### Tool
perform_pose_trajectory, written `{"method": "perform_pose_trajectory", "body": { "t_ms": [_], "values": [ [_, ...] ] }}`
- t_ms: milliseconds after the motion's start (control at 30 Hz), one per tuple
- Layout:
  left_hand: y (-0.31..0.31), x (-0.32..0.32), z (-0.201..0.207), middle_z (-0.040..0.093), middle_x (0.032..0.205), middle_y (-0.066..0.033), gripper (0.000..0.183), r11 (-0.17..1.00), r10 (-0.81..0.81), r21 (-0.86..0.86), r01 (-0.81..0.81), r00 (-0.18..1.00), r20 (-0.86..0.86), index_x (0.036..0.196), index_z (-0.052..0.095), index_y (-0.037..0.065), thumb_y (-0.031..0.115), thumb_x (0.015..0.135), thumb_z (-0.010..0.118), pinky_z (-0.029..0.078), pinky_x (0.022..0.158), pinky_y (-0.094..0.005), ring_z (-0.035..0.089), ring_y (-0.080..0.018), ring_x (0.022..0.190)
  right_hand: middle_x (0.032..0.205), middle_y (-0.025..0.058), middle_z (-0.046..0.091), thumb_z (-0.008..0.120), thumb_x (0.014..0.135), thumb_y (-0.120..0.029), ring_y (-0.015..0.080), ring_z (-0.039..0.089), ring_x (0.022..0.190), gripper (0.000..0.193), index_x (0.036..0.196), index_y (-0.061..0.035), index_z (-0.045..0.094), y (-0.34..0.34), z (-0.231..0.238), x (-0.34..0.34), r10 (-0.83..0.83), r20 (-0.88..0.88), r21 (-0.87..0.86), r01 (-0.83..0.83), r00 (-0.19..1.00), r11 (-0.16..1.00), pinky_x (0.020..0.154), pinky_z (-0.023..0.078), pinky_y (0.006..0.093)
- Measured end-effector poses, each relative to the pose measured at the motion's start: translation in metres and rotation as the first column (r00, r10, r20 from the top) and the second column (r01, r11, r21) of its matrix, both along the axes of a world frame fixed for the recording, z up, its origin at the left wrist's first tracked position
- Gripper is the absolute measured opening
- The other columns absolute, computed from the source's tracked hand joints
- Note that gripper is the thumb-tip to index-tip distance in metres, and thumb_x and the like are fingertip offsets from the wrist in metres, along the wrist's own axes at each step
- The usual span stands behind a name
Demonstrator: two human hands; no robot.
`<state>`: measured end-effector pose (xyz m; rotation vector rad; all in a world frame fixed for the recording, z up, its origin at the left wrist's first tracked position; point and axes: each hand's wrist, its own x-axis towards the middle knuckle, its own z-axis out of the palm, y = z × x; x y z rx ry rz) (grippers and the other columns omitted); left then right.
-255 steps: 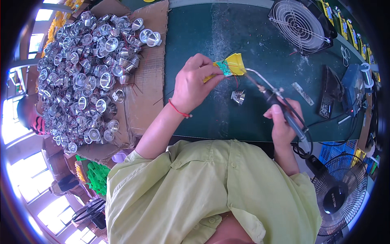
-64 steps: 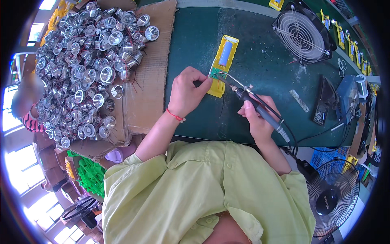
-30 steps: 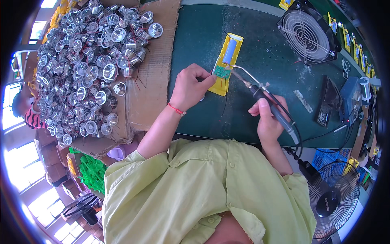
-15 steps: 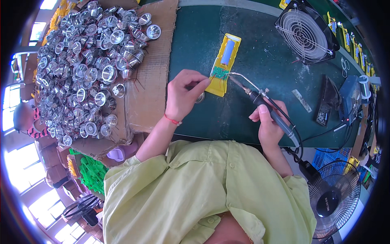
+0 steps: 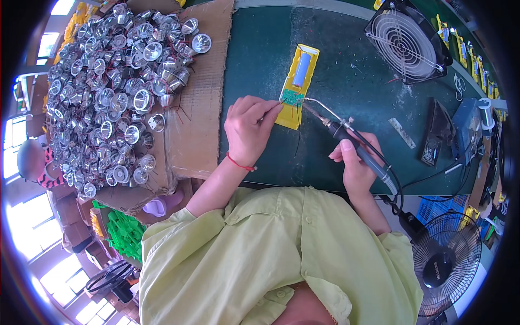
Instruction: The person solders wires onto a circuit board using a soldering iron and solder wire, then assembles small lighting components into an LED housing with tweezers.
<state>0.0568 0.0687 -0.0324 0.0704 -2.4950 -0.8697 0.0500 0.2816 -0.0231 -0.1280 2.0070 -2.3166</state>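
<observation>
circuit board [image 5: 293, 97] just beside left grip [image 5: 249, 129], hold unclear; soldering iron [image 5: 337, 130] in right grip [image 5: 358, 165]

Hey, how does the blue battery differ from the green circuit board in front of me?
The battery is a smooth blue cylinder; the circuit board is flat and green. The battery lies farther from you, the circuit board nearer. Your left hand is at the circuit board's edge, while no hand is at the battery. Both lie over the yellow casing.
</observation>
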Motion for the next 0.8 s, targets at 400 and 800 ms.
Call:
{"method": "perform_pose_trajectory", "body": {
  "t_ms": [400,800],
  "values": [
    [0.004,-0.016,0.015,0.056,0.079,-0.0062,0.010,0.968,-0.079,0.250,-0.013,0.932,0.353,0.076,0.066,0.002,0.010,0.071,0.070,0.045,0.062,-0.0254,0.055,-0.0132,0.070,0.072,0.0120,0.061,0.063,0.078,-0.001,0.0124,0.061,0.056,0.017,0.089,0.0060,0.052,-0.008,0.001,-0.003,0.011,-0.047,0.106,-0.006,0.999,0.994,0.051,0.050,0.0216],
    [0.003,-0.020,0.018,0.055,0.077,-0.0061,0.012,0.949,-0.081,0.310,-0.050,0.915,0.395,0.076,0.068,0.002,0.013,0.071,0.071,0.043,0.060,-0.0265,0.054,-0.0136,0.068,0.070,0.0117,0.060,0.059,0.082,-0.004,0.0130,0.060,0.057,0.020,0.096,0.0052,0.049,-0.003,0.005,0.000,-0.054,-0.031,0.037,0.055,0.998,0.998,0.053,0.051,0.0238]
  ]
}}
